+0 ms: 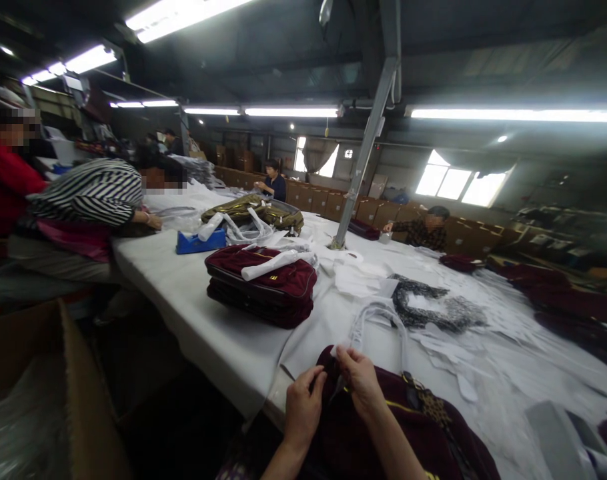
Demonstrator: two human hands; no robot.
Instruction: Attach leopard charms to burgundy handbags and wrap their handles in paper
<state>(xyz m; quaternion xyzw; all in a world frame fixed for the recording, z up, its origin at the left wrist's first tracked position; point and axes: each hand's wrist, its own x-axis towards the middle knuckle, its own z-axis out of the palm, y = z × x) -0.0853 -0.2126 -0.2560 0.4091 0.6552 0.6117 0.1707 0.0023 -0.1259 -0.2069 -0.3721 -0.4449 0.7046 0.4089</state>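
A dark maroon handbag (398, 427) lies at the table's near edge, with a yellow zip and a dark decorative charm (433, 407). Its upright handle (378, 313) is wrapped in clear or white film. Over the bag's left end, my right hand (361, 380) is closed in a pinch on a small white piece (336, 351), whose kind I cannot make out. Just left of it, my left hand (303, 407) has thumb and forefinger pressed together against the bag's end. What those fingers hold, if anything, is hidden.
Stacked maroon bags (263, 283), olive bags (253, 212) and a blue tape dispenser (201, 241) stand farther up the white table (223, 340). Black-and-white shredded material (433, 307) lies right. An open carton (68, 387) stands at lower left. Several people work around the table.
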